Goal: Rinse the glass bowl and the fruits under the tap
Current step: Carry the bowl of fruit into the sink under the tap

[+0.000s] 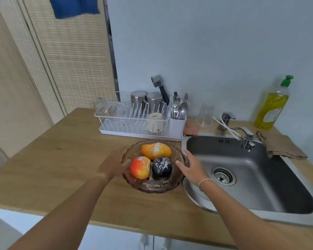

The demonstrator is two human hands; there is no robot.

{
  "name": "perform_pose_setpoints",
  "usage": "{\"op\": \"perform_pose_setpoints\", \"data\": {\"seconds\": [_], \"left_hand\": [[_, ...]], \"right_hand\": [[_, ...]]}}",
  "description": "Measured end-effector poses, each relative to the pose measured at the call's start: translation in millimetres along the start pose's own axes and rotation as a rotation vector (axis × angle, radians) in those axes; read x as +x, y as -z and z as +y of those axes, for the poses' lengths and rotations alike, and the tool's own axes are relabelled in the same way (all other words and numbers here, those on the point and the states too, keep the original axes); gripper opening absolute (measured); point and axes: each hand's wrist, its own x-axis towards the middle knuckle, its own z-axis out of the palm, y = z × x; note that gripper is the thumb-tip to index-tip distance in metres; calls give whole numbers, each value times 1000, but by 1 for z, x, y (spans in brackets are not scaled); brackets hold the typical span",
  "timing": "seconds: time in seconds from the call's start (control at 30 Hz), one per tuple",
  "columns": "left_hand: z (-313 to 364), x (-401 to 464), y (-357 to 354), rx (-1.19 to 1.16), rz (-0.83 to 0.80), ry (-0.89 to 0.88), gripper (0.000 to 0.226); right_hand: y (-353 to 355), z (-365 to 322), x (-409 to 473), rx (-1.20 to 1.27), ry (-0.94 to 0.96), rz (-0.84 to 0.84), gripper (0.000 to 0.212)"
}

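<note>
In the head view, a brownish, scallop-edged glass bowl (pixel 153 184) sat on the wooden surface (pixel 61 159), just left of the stainless steel sink (pixel 251 177); inside it lay three fruits dusted with white powder — an orange-yellow mango (pixel 156 151) at the back, a red-and-yellow apple-like fruit (pixel 140 167) at the front left, and a dark purple round fruit (pixel 161 166) at the front right, all touching or nearly touching one another. The left hand (pixel 114 165) was on the bowl's left rim, its fingers curled around the edge with the thumb at the inner side; the right hand (pixel 190 166) met the right rim, its fingers (pixel 181 164) bent over the glass edge, a thin pale bracelet (pixel 204 182) on its wrist. Both forearms reached in from the bottom of the frame.

The chrome tap (pixel 242 136) stood at the sink's back edge, its spout over the basin, with no water visibly running; a round metal drain strainer (pixel 223 175) lay in the basin floor. Behind the bowl stood a white wire dish rack (pixel 139 121) holding steel cups, a pale mug and cutlery; a yellow dish-soap bottle with a green pump cap (pixel 271 109) stood by the wall at the far right, and a brown cloth (pixel 282 147) lay beside the sink's right edge.
</note>
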Motion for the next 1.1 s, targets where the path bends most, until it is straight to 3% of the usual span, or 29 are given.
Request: {"op": "perform_pose_setpoints", "data": {"seconds": [0.2,0.63,1.1], "left_hand": [[-8,-3,-18,-211,38,-9,56],[-2,-1,-33,-346,106,-10,54],[113,31,-99,-373,-35,-181,40]], "right_hand": [[-16,5,0,138,-95,10,62],[-20,13,-1,201,-132,185,46],[87,86,-23,287,-256,368,46]]}}
